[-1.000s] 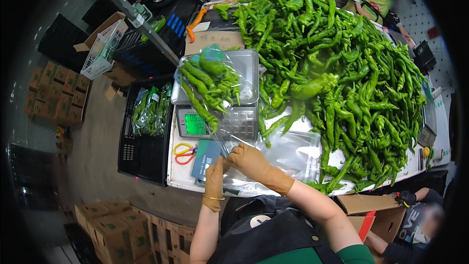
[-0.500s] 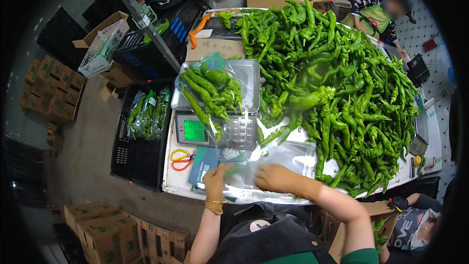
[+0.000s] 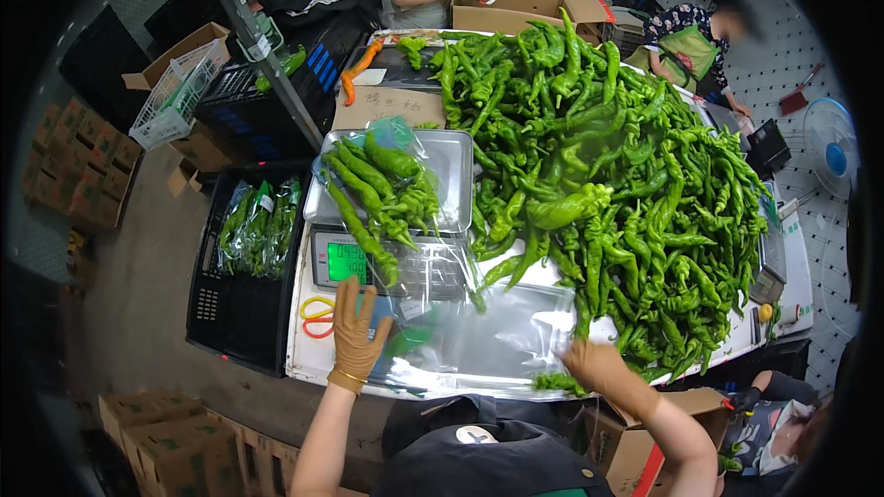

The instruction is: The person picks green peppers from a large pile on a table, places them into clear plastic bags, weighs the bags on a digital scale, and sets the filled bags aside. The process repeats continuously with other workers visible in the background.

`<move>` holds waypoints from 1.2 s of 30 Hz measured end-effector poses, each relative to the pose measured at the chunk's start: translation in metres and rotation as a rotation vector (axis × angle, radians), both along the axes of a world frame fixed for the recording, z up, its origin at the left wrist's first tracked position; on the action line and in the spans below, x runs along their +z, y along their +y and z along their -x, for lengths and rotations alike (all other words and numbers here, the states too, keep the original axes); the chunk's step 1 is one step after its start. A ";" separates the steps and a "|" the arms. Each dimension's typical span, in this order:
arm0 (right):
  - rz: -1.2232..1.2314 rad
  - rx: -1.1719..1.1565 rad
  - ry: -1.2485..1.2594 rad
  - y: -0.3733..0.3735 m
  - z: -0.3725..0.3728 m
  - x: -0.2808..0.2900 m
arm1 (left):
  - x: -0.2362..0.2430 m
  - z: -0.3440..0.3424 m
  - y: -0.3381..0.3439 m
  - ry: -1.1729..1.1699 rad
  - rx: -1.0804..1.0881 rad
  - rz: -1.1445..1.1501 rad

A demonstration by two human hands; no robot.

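Since half a second ago the two hands have split: they were together over the clear plastic bags (image 3: pixel 497 336) at the table's near edge; now the left hand (image 3: pixel 354 336) (tan glove) lies flat with fingers spread on the left end of the stack, just below the scale (image 3: pixel 387 262), gripping nothing. The right hand (image 3: pixel 599 368) has moved out to the right, at the near fringe of the green pepper pile (image 3: pixel 608 193); fingers curled over a few peppers, but whether it actually has them clamped can't be told from this angle. Reads as bag prep paused and picking resumed. The bagged peppers (image 3: pixel 382 189) sit unchanged in the steel tray (image 3: pixel 451 166) on the scale, display lit green. Yellow and red scissors (image 3: pixel 318 317) lie just left of the left hand. More filled bags sit in the black crate (image 3: pixel 221 313) to the left.
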State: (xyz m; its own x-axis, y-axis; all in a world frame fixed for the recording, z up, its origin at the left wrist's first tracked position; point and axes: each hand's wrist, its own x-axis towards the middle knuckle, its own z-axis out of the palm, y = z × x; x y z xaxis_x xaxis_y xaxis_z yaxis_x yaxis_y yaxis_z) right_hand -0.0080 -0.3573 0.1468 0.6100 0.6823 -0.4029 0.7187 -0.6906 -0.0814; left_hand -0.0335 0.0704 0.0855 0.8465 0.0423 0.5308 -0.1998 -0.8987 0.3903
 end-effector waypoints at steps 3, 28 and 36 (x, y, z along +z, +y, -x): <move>-0.500 0.243 -0.363 0.052 -0.086 0.014 | -0.007 -0.014 -0.018 -0.009 -0.219 -0.159; -1.005 -0.564 0.227 0.228 -0.276 -0.056 | -0.040 -0.108 0.059 0.221 0.298 1.155; -1.141 -1.104 0.874 0.251 -0.250 -0.046 | -0.018 -0.104 0.052 0.680 0.155 2.088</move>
State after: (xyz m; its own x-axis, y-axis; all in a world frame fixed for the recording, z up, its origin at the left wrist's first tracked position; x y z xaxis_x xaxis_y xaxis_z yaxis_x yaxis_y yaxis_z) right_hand 0.2423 -0.1067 0.1008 0.8169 0.2952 -0.4955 -0.4862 -0.1096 -0.8669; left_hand 0.0702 0.1220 0.0680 0.7651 0.0602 -0.6411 0.3580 0.7877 0.5013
